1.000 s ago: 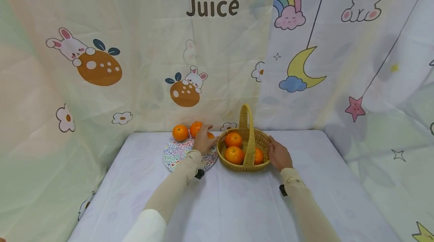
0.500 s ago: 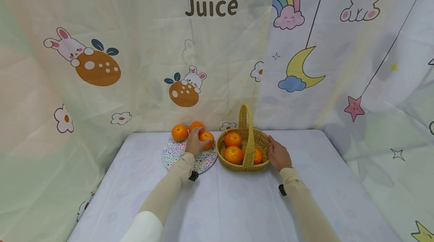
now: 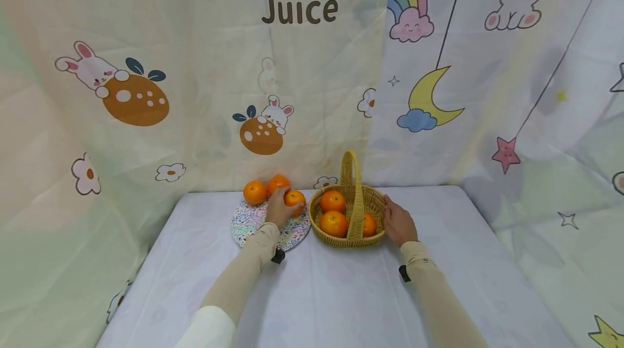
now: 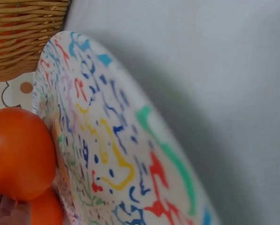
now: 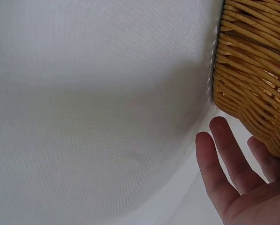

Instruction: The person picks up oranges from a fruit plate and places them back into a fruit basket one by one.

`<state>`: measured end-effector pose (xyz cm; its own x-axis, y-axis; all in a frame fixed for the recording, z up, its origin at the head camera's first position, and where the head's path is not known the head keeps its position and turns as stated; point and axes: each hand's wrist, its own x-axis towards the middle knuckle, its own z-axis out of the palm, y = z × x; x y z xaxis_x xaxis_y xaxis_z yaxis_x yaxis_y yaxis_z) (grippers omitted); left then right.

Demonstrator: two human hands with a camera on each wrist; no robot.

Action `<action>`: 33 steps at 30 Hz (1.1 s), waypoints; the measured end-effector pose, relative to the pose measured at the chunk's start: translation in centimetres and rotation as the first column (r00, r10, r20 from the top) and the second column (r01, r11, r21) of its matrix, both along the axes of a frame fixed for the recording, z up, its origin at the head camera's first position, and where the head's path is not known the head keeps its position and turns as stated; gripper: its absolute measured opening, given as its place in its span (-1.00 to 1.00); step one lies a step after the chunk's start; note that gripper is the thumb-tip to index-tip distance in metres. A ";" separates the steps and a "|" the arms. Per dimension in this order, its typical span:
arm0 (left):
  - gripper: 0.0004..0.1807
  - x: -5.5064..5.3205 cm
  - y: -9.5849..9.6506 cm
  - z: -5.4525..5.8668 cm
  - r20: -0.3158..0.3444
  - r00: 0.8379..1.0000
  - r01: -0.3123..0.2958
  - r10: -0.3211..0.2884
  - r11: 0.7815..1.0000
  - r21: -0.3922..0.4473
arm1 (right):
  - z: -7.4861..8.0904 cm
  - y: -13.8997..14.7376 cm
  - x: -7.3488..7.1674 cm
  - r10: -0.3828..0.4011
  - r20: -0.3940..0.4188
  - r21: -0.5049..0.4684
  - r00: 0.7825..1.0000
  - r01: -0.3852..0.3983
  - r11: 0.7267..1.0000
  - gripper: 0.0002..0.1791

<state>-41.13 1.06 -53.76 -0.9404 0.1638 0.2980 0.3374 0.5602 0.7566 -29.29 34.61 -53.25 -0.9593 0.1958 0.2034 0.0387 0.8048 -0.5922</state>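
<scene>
Here, my left hand (image 3: 278, 210) grips an orange (image 3: 295, 199) at the right side of the speckled plate (image 3: 244, 223) — basket (image 3: 338, 241) just beside its edge — while my right hand (image 3: 401, 222), fingers loosely extended, touches the basket's right rim; tablecloth (image 3: 341, 294) spreads wide toward me.

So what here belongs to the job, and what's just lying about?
Likely the job:
orange held by the left hand
two other oranges
patterned plate
wicker basket, touched by the right hand
three oranges inside

Just around:
white tablecloth
printed backdrop
</scene>
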 end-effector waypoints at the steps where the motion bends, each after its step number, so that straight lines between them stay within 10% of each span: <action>1: -0.23 -0.1 0.0 -0.1 0.009 1.000 0.002 -0.002 1.000 -0.004 | 0.0 0.0 0.0 -0.003 -0.007 -0.001 1.000 0.003 1.000 -0.47; 17: -0.07 -0.1 -0.3 -2.3 0.022 1.000 -0.005 0.006 1.000 -0.023 | -0.1 -0.2 0.1 0.000 -0.029 0.011 1.000 0.001 1.000 -0.48; 33: -0.06 0.1 0.0 -2.2 0.075 0.997 -0.026 0.025 1.000 0.011 | -0.2 -0.1 0.0 -0.007 -0.023 0.018 1.000 0.007 1.000 -0.48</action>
